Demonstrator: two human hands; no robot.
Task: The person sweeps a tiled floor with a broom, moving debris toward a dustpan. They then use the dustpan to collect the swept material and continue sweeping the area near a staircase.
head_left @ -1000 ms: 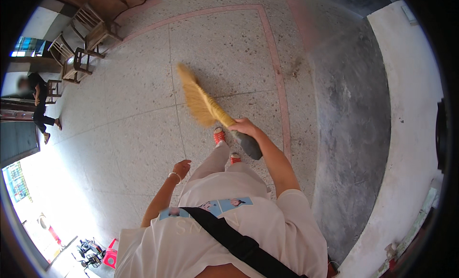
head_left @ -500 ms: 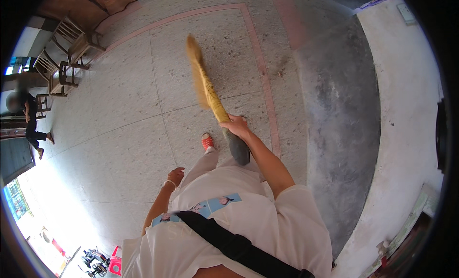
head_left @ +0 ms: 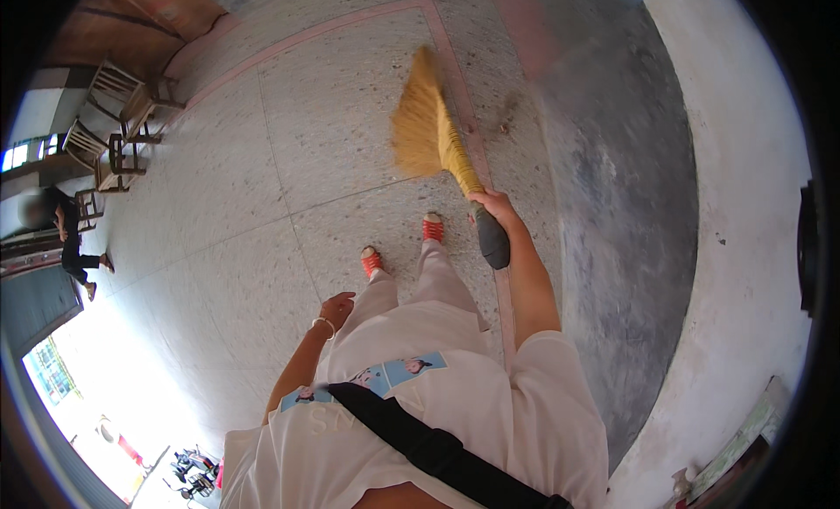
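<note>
My right hand (head_left: 495, 204) grips the handle of a yellow straw broom (head_left: 426, 129). Its bristles fan out over the speckled stone floor ahead of my red-sandalled feet (head_left: 401, 245), and the dark handle end sticks out below my fist. A little dust and debris (head_left: 507, 115) lies just right of the bristles, by a pink inlaid strip. My left hand (head_left: 337, 305), with a bracelet at the wrist, hangs loose and holds nothing beside my left hip.
Wooden chairs (head_left: 114, 124) stand at the far left by a wall. A seated person (head_left: 70, 242) is at the left edge. A darker grey strip of floor (head_left: 630, 211) runs along the right, bordered by a pale wall (head_left: 744, 246).
The broom has swung from the left toward the right and forward, its bristles now spread near the pink strip. I have stepped forward, right foot leading.
</note>
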